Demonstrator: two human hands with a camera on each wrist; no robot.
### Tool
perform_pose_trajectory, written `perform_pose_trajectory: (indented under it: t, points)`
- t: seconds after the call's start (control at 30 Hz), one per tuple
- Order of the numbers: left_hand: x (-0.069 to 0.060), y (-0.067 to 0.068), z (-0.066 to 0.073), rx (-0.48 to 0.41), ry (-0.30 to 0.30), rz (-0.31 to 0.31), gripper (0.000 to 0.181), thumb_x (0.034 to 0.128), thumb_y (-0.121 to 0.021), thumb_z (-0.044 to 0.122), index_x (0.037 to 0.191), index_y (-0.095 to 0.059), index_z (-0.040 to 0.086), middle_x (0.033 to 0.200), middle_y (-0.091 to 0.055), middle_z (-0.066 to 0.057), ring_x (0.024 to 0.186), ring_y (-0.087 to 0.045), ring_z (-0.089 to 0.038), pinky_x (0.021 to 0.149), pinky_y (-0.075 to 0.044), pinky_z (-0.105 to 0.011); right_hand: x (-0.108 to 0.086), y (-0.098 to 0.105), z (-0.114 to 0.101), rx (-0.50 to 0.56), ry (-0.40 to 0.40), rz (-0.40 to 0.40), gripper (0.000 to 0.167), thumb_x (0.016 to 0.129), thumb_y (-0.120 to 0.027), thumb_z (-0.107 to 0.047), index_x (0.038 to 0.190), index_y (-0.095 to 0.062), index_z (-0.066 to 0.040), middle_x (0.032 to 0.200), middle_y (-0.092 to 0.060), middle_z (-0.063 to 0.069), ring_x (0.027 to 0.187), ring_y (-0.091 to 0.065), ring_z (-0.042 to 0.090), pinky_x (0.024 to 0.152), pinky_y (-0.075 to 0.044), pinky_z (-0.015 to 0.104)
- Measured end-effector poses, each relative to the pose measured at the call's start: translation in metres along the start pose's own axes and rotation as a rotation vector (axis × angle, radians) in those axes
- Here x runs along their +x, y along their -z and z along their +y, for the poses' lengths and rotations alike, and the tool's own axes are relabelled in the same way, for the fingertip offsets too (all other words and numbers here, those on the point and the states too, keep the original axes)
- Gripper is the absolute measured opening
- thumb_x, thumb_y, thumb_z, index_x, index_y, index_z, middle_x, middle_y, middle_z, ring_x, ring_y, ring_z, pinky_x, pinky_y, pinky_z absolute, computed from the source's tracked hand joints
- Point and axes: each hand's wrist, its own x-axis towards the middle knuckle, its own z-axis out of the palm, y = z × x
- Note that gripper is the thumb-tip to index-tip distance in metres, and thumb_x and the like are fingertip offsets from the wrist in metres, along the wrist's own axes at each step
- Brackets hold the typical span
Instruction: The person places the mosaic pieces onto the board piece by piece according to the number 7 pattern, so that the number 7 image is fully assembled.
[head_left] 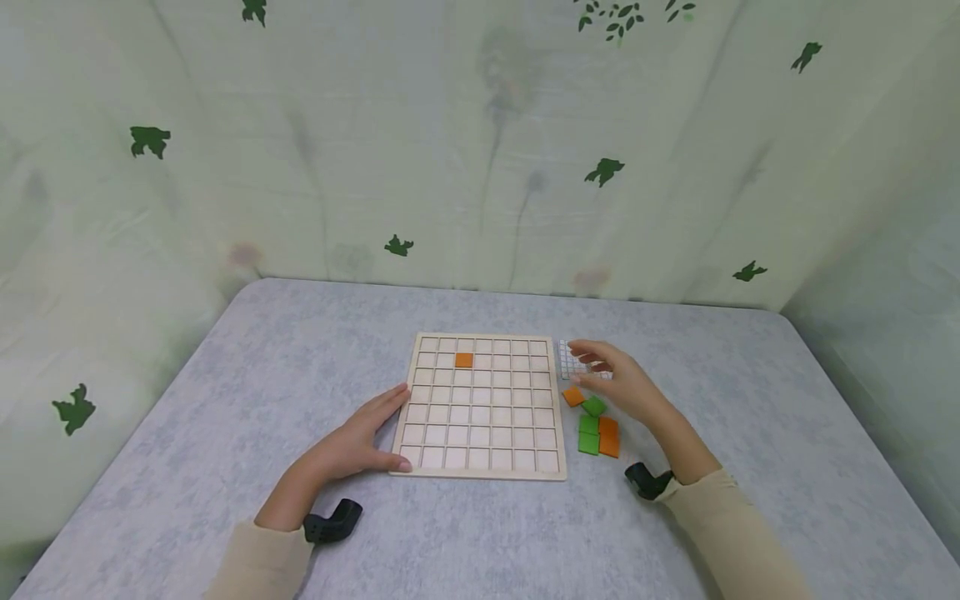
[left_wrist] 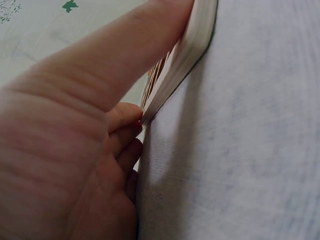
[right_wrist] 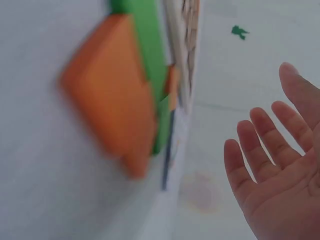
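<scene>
A square wooden grid board lies flat on the table with one orange tile in a cell of its second row from the back. At its left edge rests my left hand, thumb at the near corner and fingers farther up the side. The left wrist view shows the thumb against the board's edge. To the right of the board, my right hand hovers with loosely bent, separated fingers and holds nothing. Just in front of it lie green tiles and orange tiles, blurred in the right wrist view.
A small white card with a printed grid lies beside the board's far right corner, partly covered by my right hand. The grey table ends at a pale curtain with green leaf shapes. Black cameras sit on both wrists.
</scene>
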Motion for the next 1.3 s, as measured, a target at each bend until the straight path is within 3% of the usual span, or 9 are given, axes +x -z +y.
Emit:
perform_pose_trajectory:
  t: [0.2, 0.43, 0.63, 0.77, 0.87, 1.03, 1.3]
  points:
    - [-0.001, 0.001, 0.001, 0.007, -0.014, 0.021, 0.107, 0.0627, -0.076, 0.048, 0.142, -0.022, 0.001, 0.147, -0.017, -0.015, 0.132, -0.013, -0.035, 0.100, -0.018, -0.055, -0.019, 0.005, 0.023, -0.020, -0.084, -0.071, 0.047, 0.081, -0.067, -0.012, 0.125, -0.052, -0.003, 0.125, -0.050, 0.014, 0.108, -0.048, 0.031, 0.089, -0.040, 0.044]
    - [-0.002, 0.001, 0.002, -0.007, -0.002, 0.010, 0.109, 0.0613, -0.077, 0.049, 0.142, -0.021, 0.003, 0.148, -0.015, -0.013, 0.133, -0.012, -0.034, 0.101, -0.017, -0.054, -0.027, 0.010, 0.039, -0.008, -0.062, -0.137, 0.033, 0.083, -0.063, -0.005, 0.116, -0.059, -0.001, 0.115, -0.057, 0.014, 0.103, -0.050, 0.028, 0.086, -0.041, 0.042]
    - [-0.001, 0.000, 0.002, 0.009, 0.003, 0.019, 0.108, 0.0615, -0.076, 0.049, 0.142, -0.022, 0.003, 0.147, -0.015, -0.014, 0.132, -0.013, -0.035, 0.100, -0.017, -0.055, -0.026, 0.010, 0.046, -0.040, -0.037, -0.158, 0.028, 0.082, -0.064, -0.005, 0.111, -0.063, -0.004, 0.118, -0.053, 0.014, 0.108, -0.047, 0.030, 0.087, -0.041, 0.042]
    - [-0.001, 0.000, 0.002, 0.005, 0.011, 0.023, 0.107, 0.0615, -0.077, 0.047, 0.142, -0.022, 0.003, 0.147, -0.016, -0.014, 0.132, -0.013, -0.035, 0.100, -0.017, -0.055, -0.024, 0.009, 0.046, -0.089, -0.056, -0.145, 0.025, 0.080, -0.067, -0.008, 0.105, -0.064, -0.005, 0.112, -0.054, 0.011, 0.101, -0.048, 0.027, 0.084, -0.042, 0.040]
    - [-0.001, 0.000, 0.003, -0.004, 0.024, 0.012, 0.108, 0.0611, -0.077, 0.048, 0.143, -0.021, 0.004, 0.148, -0.015, -0.013, 0.133, -0.012, -0.034, 0.101, -0.017, -0.055, -0.024, 0.007, 0.044, -0.103, -0.115, -0.117, 0.024, 0.079, -0.069, -0.014, 0.101, -0.064, -0.005, 0.098, -0.056, 0.007, 0.088, -0.049, 0.023, 0.077, -0.043, 0.036]
    - [-0.001, 0.001, 0.003, -0.003, 0.032, -0.001, 0.109, 0.0611, -0.076, 0.050, 0.143, -0.020, 0.005, 0.148, -0.014, -0.012, 0.133, -0.011, -0.033, 0.101, -0.016, -0.053, -0.021, 0.008, 0.036, -0.128, -0.166, -0.061, 0.030, 0.081, -0.068, -0.022, 0.104, -0.061, -0.005, 0.085, -0.056, 0.003, 0.078, -0.050, 0.018, 0.068, -0.043, 0.032]
    - [-0.001, 0.002, 0.003, -0.004, 0.024, -0.004, 0.109, 0.0616, -0.076, 0.050, 0.143, -0.020, 0.005, 0.148, -0.014, -0.011, 0.133, -0.011, -0.031, 0.102, -0.016, -0.052, -0.002, 0.005, 0.010, -0.099, -0.010, 0.044, 0.033, 0.083, -0.065, -0.023, 0.111, -0.061, -0.005, 0.100, -0.060, 0.005, 0.086, -0.053, 0.019, 0.075, -0.044, 0.036]
